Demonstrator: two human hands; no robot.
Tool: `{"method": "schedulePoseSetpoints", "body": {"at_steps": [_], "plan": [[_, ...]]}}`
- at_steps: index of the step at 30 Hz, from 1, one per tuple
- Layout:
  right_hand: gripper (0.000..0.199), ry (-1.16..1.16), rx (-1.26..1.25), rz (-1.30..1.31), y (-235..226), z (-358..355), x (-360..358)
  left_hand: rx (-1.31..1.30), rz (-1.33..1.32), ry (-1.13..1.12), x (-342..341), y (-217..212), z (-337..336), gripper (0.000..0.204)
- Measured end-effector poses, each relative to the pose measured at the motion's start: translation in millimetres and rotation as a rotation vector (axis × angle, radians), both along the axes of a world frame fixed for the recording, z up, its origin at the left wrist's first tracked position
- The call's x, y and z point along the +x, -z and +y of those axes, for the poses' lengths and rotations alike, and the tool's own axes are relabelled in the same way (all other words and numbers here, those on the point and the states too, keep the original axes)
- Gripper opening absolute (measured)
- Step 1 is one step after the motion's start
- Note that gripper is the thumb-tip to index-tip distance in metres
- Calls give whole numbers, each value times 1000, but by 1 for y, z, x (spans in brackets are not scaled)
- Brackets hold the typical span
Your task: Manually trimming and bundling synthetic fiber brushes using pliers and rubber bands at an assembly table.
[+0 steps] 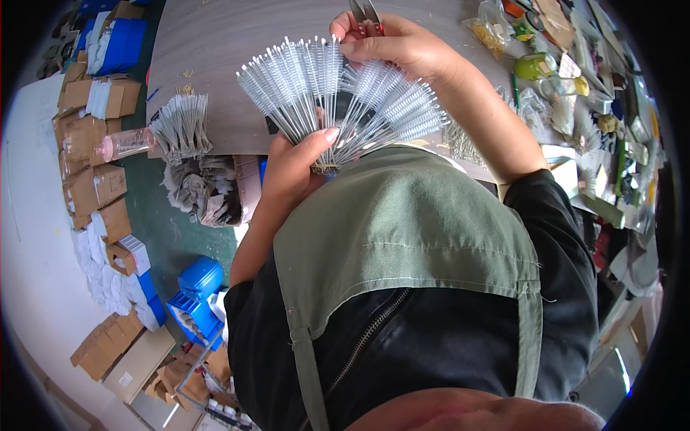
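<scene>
Cardboard boxes (92, 136) line the frame's left; at upper centre, by the surface (208, 43), the left hand (296, 161) has its grip round a fanned brush bundle (287, 82), the right hand (402, 47) round a two-pronged metal tool (370, 12).

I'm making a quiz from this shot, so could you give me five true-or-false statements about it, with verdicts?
1. The left hand holds fanned brushes by their stems. True.
2. No tool is held. False: the right hand holds a metal tool.
3. The apron is green. True.
4. The pinkish bottle is right of the brushes. False: the bottle is left of them.
5. Another bunch lies left of the held brushes. True.
</scene>
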State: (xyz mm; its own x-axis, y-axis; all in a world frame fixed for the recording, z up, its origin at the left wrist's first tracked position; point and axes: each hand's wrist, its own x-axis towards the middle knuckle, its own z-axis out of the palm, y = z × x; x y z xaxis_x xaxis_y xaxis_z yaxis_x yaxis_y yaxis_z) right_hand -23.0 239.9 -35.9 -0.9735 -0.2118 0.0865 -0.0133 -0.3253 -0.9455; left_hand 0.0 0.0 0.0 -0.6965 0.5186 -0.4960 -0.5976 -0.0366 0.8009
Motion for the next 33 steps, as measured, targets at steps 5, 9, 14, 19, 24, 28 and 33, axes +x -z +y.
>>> {"method": "schedulePoseSetpoints", "body": {"at_steps": [5,9,14,19,24,28,33], "plan": [[27,-48,-72,-6,3,-2,4,-3,-2,6,1,-3,-1,33],[25,27,-5,43,3,-7,4,-8,-48,62,0,-7,-5,33],[24,87,-29,50,7,-17,7,-3,-70,49,0,-5,-8,28],[21,53,-71,40,3,-20,12,3,-24,45,1,-4,-12,33],[21,14,-50,65,5,-13,5,-58,68,67,1,-2,-12,38],[16,49,22,1,5,-10,8,-55,68,38,1,1,-10,40],[16,3,-19,-33,-6,-10,13,-44,6,0,2,-1,-5,40]]}}
